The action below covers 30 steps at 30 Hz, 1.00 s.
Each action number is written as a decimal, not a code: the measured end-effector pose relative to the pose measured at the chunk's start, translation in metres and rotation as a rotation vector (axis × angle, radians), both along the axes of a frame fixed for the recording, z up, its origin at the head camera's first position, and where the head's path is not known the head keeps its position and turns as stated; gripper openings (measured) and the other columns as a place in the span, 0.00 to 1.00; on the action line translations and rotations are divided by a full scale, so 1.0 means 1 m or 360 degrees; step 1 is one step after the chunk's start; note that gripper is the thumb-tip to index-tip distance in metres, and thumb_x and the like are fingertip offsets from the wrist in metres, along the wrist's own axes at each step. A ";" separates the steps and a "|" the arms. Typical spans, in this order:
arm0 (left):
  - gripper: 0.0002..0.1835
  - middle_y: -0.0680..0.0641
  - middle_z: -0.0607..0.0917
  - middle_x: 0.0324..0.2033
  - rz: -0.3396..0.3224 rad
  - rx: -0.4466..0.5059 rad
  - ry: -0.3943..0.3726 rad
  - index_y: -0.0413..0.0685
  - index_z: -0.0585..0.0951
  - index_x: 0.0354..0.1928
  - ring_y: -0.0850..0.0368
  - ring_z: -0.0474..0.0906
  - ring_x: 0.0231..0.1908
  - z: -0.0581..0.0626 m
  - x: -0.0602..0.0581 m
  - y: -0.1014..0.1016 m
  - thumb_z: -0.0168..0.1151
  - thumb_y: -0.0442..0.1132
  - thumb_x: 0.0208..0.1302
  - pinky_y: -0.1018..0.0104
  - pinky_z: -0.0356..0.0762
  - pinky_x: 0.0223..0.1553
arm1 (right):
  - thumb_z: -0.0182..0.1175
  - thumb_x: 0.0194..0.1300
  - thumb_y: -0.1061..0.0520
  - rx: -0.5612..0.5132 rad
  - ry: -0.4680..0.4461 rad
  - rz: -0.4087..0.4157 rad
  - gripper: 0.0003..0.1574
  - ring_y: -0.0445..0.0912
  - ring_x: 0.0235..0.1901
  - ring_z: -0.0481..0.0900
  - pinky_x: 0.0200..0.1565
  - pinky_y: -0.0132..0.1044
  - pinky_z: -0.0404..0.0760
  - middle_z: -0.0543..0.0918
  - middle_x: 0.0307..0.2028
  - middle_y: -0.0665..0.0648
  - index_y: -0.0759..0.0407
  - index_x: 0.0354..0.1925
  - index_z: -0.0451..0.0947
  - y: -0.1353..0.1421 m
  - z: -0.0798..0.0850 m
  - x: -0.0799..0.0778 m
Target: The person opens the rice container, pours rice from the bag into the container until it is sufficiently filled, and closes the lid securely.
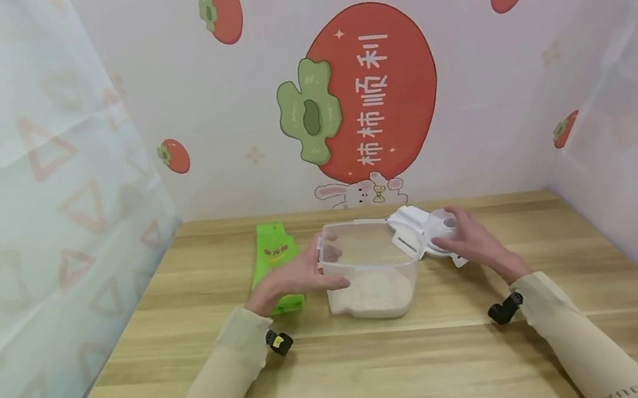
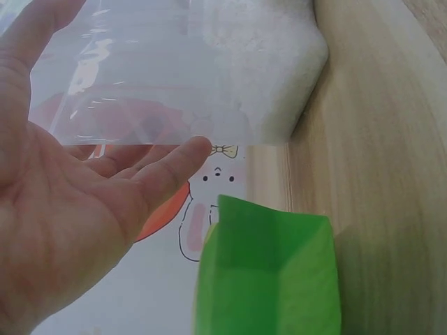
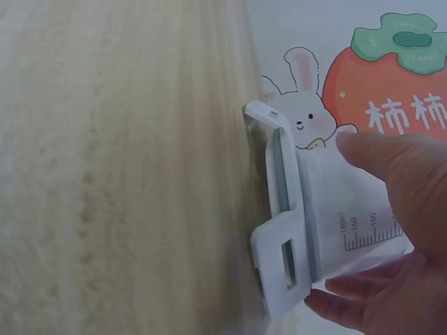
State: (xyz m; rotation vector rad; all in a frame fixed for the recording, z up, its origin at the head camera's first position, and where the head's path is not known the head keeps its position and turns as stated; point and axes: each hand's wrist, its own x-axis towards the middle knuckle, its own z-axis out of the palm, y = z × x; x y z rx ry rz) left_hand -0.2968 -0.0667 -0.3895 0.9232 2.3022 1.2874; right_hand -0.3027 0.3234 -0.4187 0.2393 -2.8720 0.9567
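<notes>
A clear plastic storage box (image 1: 372, 268) stands lidless on the table, its lower part filled with white, fine-grained contents (image 1: 377, 294). My left hand (image 1: 300, 273) spans the box's left end, thumb at the front and fingers at the far side. To the right lies the white lid (image 1: 417, 228) with side clips, partly covered. On it sits a clear measuring cup (image 3: 356, 216) with millilitre marks, mouth against the lid. Thumb and fingers of my right hand (image 1: 476, 239) hold the cup from both sides. Left of the box is a bright green bag (image 1: 274, 253).
The wood-grain table (image 1: 389, 379) stretches in front of both arms. Behind it stands a backdrop (image 1: 216, 196) printed with red persimmons and a rabbit. A pale patterned sheet (image 1: 29, 228) hangs at the left, another (image 1: 629, 102) at the right.
</notes>
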 end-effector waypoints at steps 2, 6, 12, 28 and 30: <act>0.48 0.35 0.69 0.65 -0.0005 0.0002 0.0000 0.52 0.52 0.69 0.46 0.70 0.62 0.002 0.000 0.000 0.73 0.47 0.54 0.52 0.74 0.60 | 0.65 0.63 0.41 0.0005 0.0020 -0.0024 0.56 0.68 0.66 0.60 0.65 0.66 0.61 0.60 0.68 0.75 0.67 0.73 0.49 -0.001 0.000 -0.001; 0.48 0.35 0.70 0.64 -0.0009 0.0011 0.0019 0.52 0.52 0.70 0.46 0.70 0.62 0.003 0.000 0.001 0.73 0.47 0.54 0.52 0.74 0.60 | 0.65 0.63 0.43 -0.0015 0.0111 -0.0075 0.53 0.68 0.65 0.62 0.64 0.65 0.63 0.63 0.66 0.75 0.67 0.71 0.53 -0.002 -0.003 -0.004; 0.48 0.36 0.69 0.65 -0.0013 -0.0001 -0.0006 0.54 0.52 0.70 0.47 0.70 0.62 0.000 0.002 0.000 0.73 0.47 0.54 0.53 0.75 0.60 | 0.66 0.61 0.46 -0.0149 0.0258 -0.0132 0.46 0.66 0.60 0.67 0.61 0.62 0.67 0.68 0.62 0.75 0.68 0.67 0.61 -0.002 -0.004 -0.004; 0.48 0.42 0.71 0.63 0.0014 -0.0008 -0.0017 0.53 0.52 0.70 0.48 0.70 0.62 -0.001 0.001 0.000 0.73 0.46 0.54 0.54 0.75 0.60 | 0.63 0.64 0.50 -0.0759 0.0453 -0.0458 0.34 0.43 0.43 0.70 0.37 0.21 0.71 0.75 0.51 0.60 0.59 0.65 0.66 0.002 0.023 0.003; 0.49 0.42 0.71 0.63 0.0020 0.0001 -0.0023 0.52 0.52 0.70 0.48 0.70 0.62 -0.001 0.001 -0.001 0.74 0.45 0.54 0.53 0.75 0.60 | 0.62 0.65 0.51 -0.0852 0.0487 -0.0460 0.34 0.40 0.40 0.69 0.35 0.21 0.71 0.73 0.46 0.53 0.59 0.65 0.66 0.002 0.029 0.005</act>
